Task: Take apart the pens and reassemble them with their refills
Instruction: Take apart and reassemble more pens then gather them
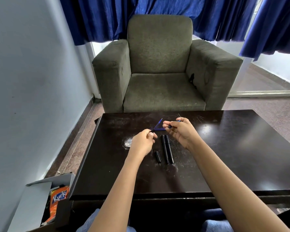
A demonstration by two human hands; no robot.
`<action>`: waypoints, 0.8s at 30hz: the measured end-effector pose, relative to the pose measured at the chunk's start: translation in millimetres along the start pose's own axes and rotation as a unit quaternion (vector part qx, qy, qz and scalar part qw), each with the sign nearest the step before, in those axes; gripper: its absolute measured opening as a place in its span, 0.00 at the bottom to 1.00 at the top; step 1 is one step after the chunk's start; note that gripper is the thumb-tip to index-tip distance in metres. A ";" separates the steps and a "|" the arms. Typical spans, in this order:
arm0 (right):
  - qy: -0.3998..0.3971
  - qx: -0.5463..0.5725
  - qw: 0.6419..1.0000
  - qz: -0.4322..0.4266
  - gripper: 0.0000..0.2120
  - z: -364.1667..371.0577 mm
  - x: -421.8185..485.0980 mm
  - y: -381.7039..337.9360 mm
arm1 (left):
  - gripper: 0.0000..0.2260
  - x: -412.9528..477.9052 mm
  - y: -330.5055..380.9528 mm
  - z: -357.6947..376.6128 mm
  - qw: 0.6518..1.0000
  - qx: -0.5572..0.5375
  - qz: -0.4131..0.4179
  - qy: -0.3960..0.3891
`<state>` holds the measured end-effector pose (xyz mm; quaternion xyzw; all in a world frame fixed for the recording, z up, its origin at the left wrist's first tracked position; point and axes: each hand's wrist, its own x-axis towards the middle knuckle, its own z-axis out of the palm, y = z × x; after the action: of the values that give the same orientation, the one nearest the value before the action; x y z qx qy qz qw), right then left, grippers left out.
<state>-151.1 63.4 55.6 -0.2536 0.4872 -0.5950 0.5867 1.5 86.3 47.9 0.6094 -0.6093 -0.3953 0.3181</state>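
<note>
While both forearms are reaching out over the dark desk [224,148], the left hand [141,143] is pinching the lower end of a thin blue pen part [157,125] between thumb and fingers. That part is pointing up and to the right, with its tip lifted clear of the desk. The right hand [180,132] is curling its fingers round a short blue piece [179,121]. Only the ends of it are peeking out, so which piece it is cannot be told. The two hands are hovering close together but are not touching.

Another blue part [160,129] is lying flat on the desk between them. Just nearer the person, two black pens [167,149] are lying side by side, touching or nearly so, with their lengths running toward the person. A black cap [158,157] is lying just to the left of them, near the left wrist.

A grey-green armchair [159,64] is standing beyond the desk, under blue curtains [99,17]. On the floor to the left, an open box [40,198] is holding an orange snack packet [58,201].
</note>
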 end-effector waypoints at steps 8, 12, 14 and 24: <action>-0.039 0.048 0.998 -0.029 0.10 0.6 -3.4 -4.1 | 0.13 -3.1 2.9 -0.8 0.999 0.033 -0.005 -0.024; -0.049 0.035 0.997 -0.044 0.08 1.9 -4.9 -3.7 | 0.13 -4.0 4.3 -1.2 0.999 0.037 -0.011 -0.029; -0.050 0.035 0.997 -0.048 0.07 2.6 -5.4 -4.0 | 0.13 -3.9 4.6 -1.2 0.999 0.040 -0.014 -0.031; -0.074 0.000 0.996 -0.047 0.06 3.6 -8.1 -4.2 | 0.12 -5.4 6.5 -2.5 0.998 0.039 -0.014 -0.039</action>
<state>-148.4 69.4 63.0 -0.3196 0.4305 -0.6013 0.5925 0.8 91.1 55.3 0.6140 -0.6279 -0.3985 0.2646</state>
